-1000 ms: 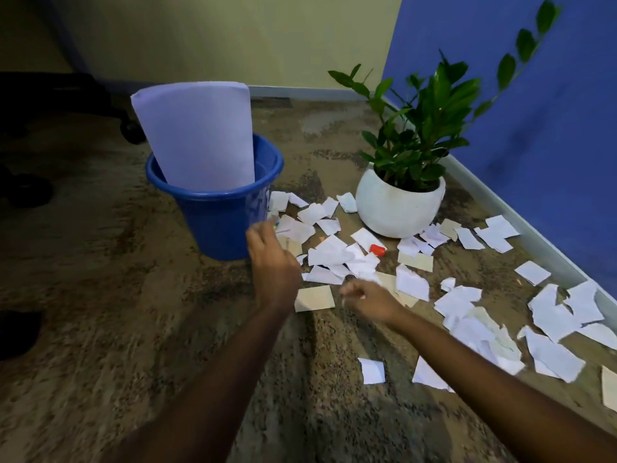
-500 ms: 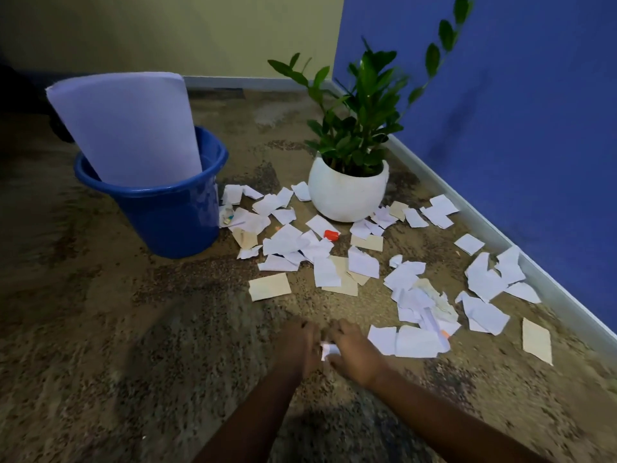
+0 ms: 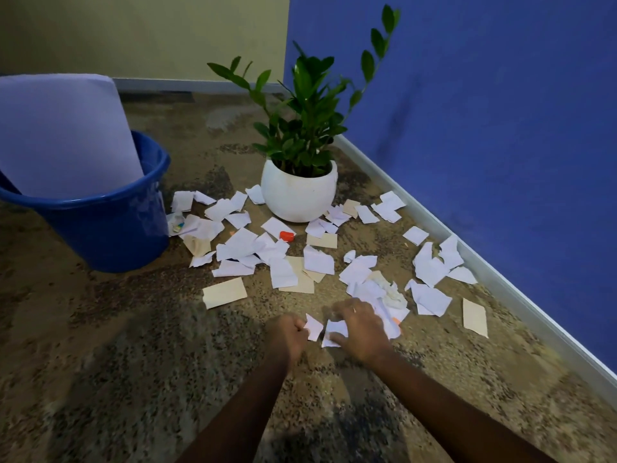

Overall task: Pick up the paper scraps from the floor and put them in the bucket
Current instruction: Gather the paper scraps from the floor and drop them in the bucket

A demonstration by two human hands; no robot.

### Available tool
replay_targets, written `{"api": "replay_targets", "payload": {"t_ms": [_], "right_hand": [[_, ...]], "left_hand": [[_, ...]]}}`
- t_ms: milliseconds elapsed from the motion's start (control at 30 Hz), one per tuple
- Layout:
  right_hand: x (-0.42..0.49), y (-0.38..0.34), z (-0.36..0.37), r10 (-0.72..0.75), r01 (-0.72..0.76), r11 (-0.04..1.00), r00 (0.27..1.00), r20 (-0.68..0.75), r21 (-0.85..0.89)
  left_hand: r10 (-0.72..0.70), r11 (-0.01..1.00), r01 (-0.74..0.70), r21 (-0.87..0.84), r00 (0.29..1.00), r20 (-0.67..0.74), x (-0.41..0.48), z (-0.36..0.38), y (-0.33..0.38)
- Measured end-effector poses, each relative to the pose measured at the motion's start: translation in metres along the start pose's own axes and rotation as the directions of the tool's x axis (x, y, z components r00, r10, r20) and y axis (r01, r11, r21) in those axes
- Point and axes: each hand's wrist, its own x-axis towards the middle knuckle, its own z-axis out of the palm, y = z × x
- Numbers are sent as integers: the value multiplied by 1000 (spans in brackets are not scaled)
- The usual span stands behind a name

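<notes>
Low on the speckled floor [image 3: 100, 329], gathering scraps with both hands.

Nearest: left hand [image 3: 287, 334] curled closed, pinching a small white scrap [image 3: 314, 326]; right hand [image 3: 362, 329] spread flat, fingers [image 3: 337, 337] pressing a second white scrap [image 3: 335, 330]. Best done, by judgement, by sweeping neighbouring pieces into one bunch before lifting, gripping firmly so nothing flutters loose. Farther out: several dozen paper scraps [image 3: 283, 272], too overlapped for an exact count, fanned between hands, pot and wall; one small red bit [image 3: 286, 235]. Beyond: one blue bucket [image 3: 100, 228] far left, well apart from the hands, holding one big pale sheet [image 3: 60, 135]; one potted plant [image 3: 298, 192].
</notes>
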Motion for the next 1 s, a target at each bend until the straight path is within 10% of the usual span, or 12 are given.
{"api": "replay_targets", "payload": {"t_ms": [167, 400, 567, 767, 1000], "right_hand": [[3, 41, -13, 254, -242, 967, 944, 212, -78], [-10, 42, 5, 126, -134, 990, 983, 136, 53], [-6, 28, -2, 97, -92, 927, 995, 4, 364], [-5, -11, -5, -67, 140, 854, 985, -160, 501], [14, -38, -12, -76, -94, 444, 987, 142, 891]], "left_hand": [[-15, 996, 6, 87, 995, 101, -1, 11, 8], [-23, 997, 6, 80, 976, 217, -6, 24, 15], [-119, 968, 171, -186, 959, 258, -7, 33, 14], [-173, 663, 370, -651, 922, 347, -9, 23, 29], [-193, 502, 375, -779, 927, 321, 7, 3, 32]]}}
